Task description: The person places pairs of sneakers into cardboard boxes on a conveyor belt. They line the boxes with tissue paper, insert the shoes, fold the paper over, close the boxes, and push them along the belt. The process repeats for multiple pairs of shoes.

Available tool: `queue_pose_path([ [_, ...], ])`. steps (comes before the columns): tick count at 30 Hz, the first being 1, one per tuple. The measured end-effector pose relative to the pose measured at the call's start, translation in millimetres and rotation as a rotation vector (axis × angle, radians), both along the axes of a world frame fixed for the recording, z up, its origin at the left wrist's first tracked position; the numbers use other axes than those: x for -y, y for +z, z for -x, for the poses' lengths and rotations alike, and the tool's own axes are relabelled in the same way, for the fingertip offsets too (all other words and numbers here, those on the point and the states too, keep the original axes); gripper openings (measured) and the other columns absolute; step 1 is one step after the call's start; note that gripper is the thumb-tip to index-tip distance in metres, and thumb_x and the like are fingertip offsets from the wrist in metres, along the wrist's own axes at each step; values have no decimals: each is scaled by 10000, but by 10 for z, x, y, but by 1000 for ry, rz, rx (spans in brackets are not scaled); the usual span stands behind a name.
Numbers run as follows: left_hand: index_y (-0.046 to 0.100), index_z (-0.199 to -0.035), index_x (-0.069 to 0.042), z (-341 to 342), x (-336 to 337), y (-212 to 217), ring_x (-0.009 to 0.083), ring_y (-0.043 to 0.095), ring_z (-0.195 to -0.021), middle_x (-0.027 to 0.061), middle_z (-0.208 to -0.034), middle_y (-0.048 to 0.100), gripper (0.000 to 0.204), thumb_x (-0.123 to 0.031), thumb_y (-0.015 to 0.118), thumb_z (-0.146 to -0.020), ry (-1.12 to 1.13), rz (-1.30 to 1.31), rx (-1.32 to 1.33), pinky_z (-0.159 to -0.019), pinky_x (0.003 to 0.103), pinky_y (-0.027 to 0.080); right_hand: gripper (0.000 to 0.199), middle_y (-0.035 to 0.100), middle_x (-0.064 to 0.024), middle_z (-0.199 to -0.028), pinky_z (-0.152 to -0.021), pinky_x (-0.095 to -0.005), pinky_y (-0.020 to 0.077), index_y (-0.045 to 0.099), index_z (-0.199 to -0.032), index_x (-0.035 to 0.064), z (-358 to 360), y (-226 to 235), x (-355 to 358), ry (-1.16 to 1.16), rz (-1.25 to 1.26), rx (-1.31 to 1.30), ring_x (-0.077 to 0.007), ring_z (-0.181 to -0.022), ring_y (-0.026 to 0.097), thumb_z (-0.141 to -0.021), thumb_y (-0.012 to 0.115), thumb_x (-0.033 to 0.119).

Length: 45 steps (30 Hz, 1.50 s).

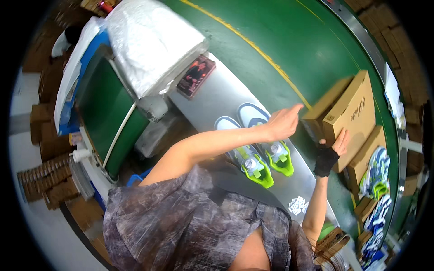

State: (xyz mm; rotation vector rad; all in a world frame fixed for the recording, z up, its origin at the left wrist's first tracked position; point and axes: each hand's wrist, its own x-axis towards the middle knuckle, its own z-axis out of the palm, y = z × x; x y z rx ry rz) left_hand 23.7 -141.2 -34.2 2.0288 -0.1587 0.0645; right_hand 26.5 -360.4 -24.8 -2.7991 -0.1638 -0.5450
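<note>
My right hand, in a black fingerless glove, grips the side of a brown cardboard shoe box standing tilted with its flap raised. Bare and just left of the box, my left hand has its index finger stretched out and the other fingers loosely curled; nothing shows in it. Beneath my left forearm lies a pair of pale blue sneakers with lime green parts, one sneaker beside the other sneaker, on a metal table. The forearm hides their middles. Small white packets lie at the table's near end.
A dark red printed box lies at the table's far end, beside a bulky white plastic-wrapped stack. Beyond runs a green conveyor belt with yellow lines. Another carton and patterned blue-and-white shoes are at right.
</note>
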Motion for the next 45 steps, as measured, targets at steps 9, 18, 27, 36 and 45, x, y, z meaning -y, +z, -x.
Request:
queue_pose_path([
  [9,266,-1308,-49,-393,-139,22,360,566,-749,201,-847,585,507,-177,442,-850,-272,-554,133,-646,438,459,506,484,-75,-1084,-803,-447,447,399,-1185,137,601,753,-12,-241,-1745,233,-237,-974,505,-724,564,7],
  [18,610,-875,-25,-522,-651,-281,330,576,-772,165,-785,599,279,-290,579,-792,-258,-479,367,-675,387,471,393,542,-205,-1078,-793,-412,473,477,-1065,-30,1321,-486,222,-501,-2153,-545,-331,-975,549,-877,491,315],
  [27,582,-912,8,138,-1715,332,304,555,-834,157,-879,593,200,-165,519,-833,206,-293,355,-750,363,436,292,614,-147,-919,-790,-312,470,533,-1077,-37,770,596,-140,162,-1367,-656,-230,-844,613,-850,541,146],
  [36,578,-981,-36,208,-4529,-218,328,516,-924,155,-981,562,391,-372,577,-780,714,-869,-35,-803,418,400,508,496,-196,-1148,-887,-382,392,438,-1209,47,-36,224,-1547,414,-383,-660,-333,-1071,477,-775,618,241],
  [45,543,-826,-70,43,-4916,-119,310,543,-716,120,-716,552,202,-271,531,-832,445,-684,45,-642,390,422,489,568,-255,-883,-746,-423,433,385,-1257,198,-299,-132,-1911,234,26,-831,-379,-844,558,-798,428,36],
])
